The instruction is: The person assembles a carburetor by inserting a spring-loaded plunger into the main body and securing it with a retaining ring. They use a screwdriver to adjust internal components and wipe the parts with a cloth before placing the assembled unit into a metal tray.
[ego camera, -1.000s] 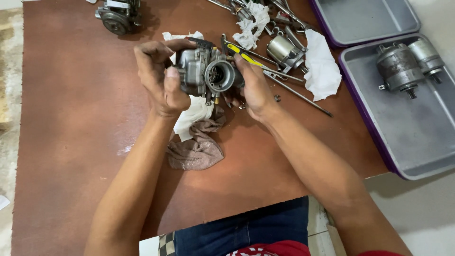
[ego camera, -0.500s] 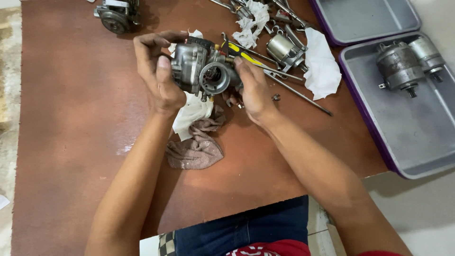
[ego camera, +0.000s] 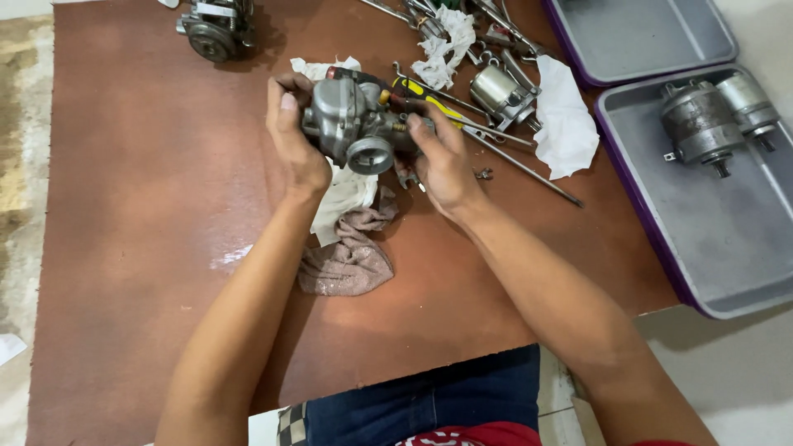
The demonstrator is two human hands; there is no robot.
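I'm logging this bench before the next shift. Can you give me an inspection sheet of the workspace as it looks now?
Surface: brown board, worn, with a pale smear left of the rag.
Job's things: metal carburetor, held above the board in both hands.
Clutter: brown rag and white cloth beneath the hands; yellow-handled screwdriver, loose tools, another metal part at the far edge; two grey trays, the nearer holding two cylindrical motors.
Grippers: left hand and right hand both grip the carburetor.
Cables: nothing seen.
Surroundings: pale floor; the person's blue trousers.
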